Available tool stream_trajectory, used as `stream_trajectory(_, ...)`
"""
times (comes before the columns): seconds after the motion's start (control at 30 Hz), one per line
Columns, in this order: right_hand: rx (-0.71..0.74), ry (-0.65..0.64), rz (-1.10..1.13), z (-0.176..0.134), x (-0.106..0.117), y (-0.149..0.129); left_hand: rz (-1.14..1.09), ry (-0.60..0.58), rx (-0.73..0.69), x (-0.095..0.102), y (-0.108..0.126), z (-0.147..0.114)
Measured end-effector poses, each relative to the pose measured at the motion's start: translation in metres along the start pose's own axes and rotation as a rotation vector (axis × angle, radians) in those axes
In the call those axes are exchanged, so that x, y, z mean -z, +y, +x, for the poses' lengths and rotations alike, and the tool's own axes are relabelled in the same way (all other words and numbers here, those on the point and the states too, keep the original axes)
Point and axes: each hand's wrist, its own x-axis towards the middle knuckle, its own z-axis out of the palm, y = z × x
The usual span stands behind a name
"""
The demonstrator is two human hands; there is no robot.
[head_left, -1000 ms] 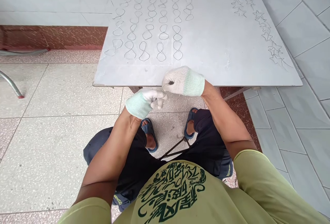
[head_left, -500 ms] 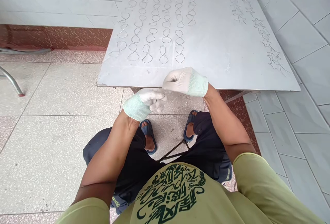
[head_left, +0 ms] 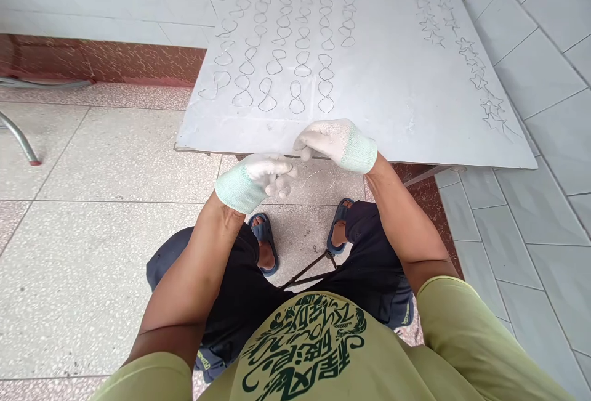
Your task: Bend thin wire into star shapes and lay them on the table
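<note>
My left hand, in a white glove with a pale green cuff, is closed in a pinch on a thin wire. Part of the wire curves out to the right, below my other hand. My right hand, gloved the same way, is at the table's front edge with thumb and fingers pinched close together. A short bit of wire shows between the two hands, running up to the right fingertips. The wire's full shape is hard to make out against the speckled floor.
On the white table lie several rows of figure-eight wire shapes at the left and middle. Star-shaped wires run along the right side. Tiled walls border the table. A metal chair leg stands at the far left.
My hands have drawn slightly apart, the left one shifting left and the right one a little right. A bit of wire now shows between the fingertips. The view has tilted slightly.
</note>
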Motion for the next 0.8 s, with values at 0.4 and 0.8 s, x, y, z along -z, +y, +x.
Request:
stream_trajectory(0.4, 0.060, 0.028, -0.088, -0.002, -0.003, 0.005, 0.080, 0.060, -0.009, 0.013, 0.005, -0.004)
stream_trajectory(0.8, 0.085, -0.005, -0.030, 0.004, -0.016, 0.009, 0.218, 0.099, 0.009, 0.018, 0.003, -0.002)
